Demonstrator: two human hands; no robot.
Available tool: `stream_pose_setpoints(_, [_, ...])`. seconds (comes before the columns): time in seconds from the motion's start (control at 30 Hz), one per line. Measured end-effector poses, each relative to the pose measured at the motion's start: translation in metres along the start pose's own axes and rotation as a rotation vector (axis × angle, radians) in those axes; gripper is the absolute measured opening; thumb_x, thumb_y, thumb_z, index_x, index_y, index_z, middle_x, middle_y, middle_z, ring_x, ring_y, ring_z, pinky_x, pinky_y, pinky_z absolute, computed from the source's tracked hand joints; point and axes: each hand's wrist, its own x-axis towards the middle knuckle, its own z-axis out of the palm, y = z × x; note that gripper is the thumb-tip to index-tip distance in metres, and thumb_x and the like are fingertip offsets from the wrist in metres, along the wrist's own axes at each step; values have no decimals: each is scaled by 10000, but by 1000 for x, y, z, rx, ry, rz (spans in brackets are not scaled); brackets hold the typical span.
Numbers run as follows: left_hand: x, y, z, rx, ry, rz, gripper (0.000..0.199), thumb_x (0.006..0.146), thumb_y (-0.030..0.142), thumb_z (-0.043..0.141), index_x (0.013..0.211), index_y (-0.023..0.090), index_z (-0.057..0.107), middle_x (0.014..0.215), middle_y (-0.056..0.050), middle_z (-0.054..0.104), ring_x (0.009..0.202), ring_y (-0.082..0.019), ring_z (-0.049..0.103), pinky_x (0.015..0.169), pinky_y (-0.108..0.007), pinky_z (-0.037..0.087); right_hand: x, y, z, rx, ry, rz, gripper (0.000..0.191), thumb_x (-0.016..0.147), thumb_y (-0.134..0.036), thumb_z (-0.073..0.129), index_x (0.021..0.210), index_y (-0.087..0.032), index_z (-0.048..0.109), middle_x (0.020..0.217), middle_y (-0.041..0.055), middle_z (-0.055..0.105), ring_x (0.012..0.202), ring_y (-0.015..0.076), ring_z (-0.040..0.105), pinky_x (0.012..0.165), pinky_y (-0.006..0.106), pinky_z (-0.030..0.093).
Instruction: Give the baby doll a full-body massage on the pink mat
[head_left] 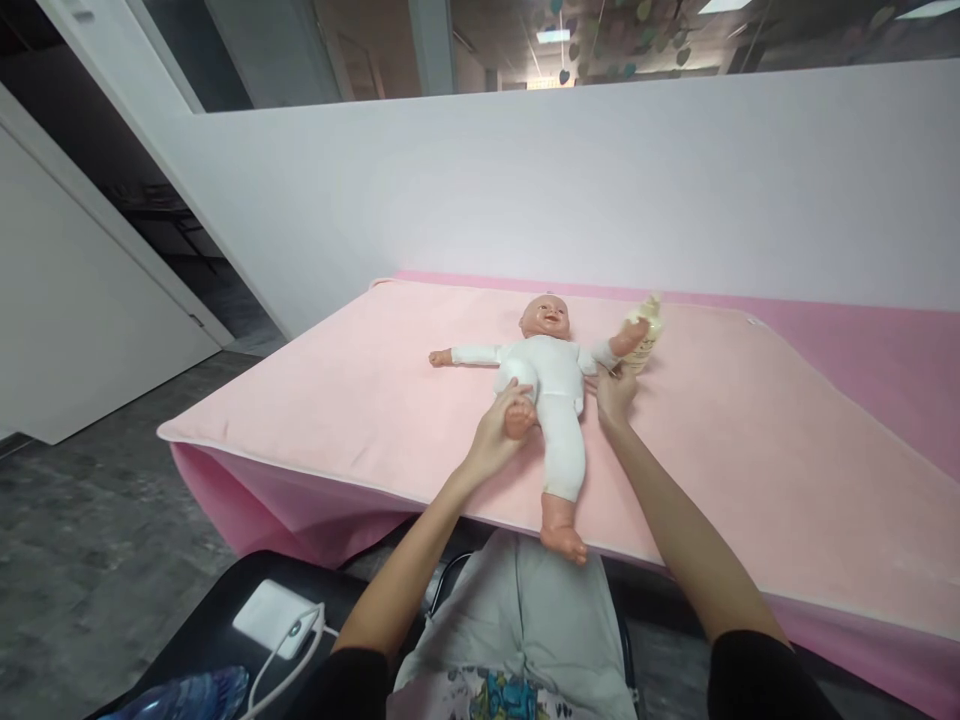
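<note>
A baby doll with a white cloth body lies on its back, its head toward the wall. My left hand is closed around one of the doll's feet, and that leg is bent up toward the body. The other leg lies straight, with its foot at the table's front edge. On the right, my right hand has its fingers closed at the doll's raised arm; the fingertips are partly hidden. A cream-coloured bottle is just behind the doll's hand.
A pale pink cloth covers the table, over a darker pink one. A white wall rises behind. At the lower left, a black chair holds a white power bank with a cable and a blue clear bottle.
</note>
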Motion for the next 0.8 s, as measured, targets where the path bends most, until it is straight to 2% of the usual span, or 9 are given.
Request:
stream_pose_setpoints(0.07, [-36,11,-3,-8,6,-44,206,776,195,630,974,210,575,1321,-63,543,1401,-228,308,1168,-412,242,2,0,2,128,52,114,344,694,-352,593,969,-146,575,993,108,660,797,210,654,666,360,569])
stream_pose_setpoints(0.13, [-64,21,-9,-9,-3,-120,205,757,220,671,933,211,565,1314,-68,547,1363,-233,375,1169,-430,246,1,0,4,180,82,163,337,698,-361,598,959,-151,560,1002,110,654,810,210,658,658,354,573])
stream_pose_setpoints(0.2, [-75,30,-19,-10,-16,-176,232,750,248,689,936,207,557,1328,-75,535,1348,-240,393,1160,-450,260,0,-1,4,130,96,138,314,693,-349,602,929,-144,571,976,110,661,833,216,655,686,350,567])
stream_pose_setpoints(0.27, [-65,36,-29,-18,-9,-170,285,736,270,709,967,207,555,1330,-74,536,1350,-240,391,1158,-454,259,-3,-3,4,20,68,47,298,690,-332,594,911,-132,601,947,108,674,854,223,648,737,358,550])
stream_pose_setpoints(0.37, [-19,34,-36,-23,60,-102,416,715,283,729,1087,204,558,1328,-77,543,1347,-240,396,1150,-440,267,-8,-4,2,-189,-65,-161,298,695,-257,532,939,-145,661,991,96,688,935,227,634,867,387,503])
stream_pose_setpoints(0.47, [34,13,-28,-55,110,-38,416,708,269,722,1088,188,574,1317,-89,548,1356,-242,381,1144,-417,267,-10,-2,2,-343,-229,-354,391,672,-157,458,988,-172,687,1095,83,676,1055,216,601,964,386,454])
stream_pose_setpoints(0.57, [63,-12,-14,-108,108,-14,413,680,232,723,1066,189,582,1289,-85,564,1373,-246,354,1146,-405,261,-10,0,3,-333,-245,-350,428,668,-138,440,1025,-163,675,1123,90,665,1058,208,597,950,379,469])
stream_pose_setpoints(0.67, [54,-17,-10,-106,81,-50,408,675,204,715,1065,203,594,1291,-74,563,1390,-258,324,1140,-412,276,-8,2,3,-210,-151,-204,385,666,-167,473,999,-152,665,1062,87,680,997,203,615,923,377,491])
stream_pose_setpoints(0.8, [2,3,-23,-22,83,-71,308,742,223,667,1040,218,590,1291,-69,558,1382,-247,339,1149,-441,267,-5,2,6,93,-8,56,299,667,-229,560,952,-149,598,997,75,669,857,186,649,770,348,567])
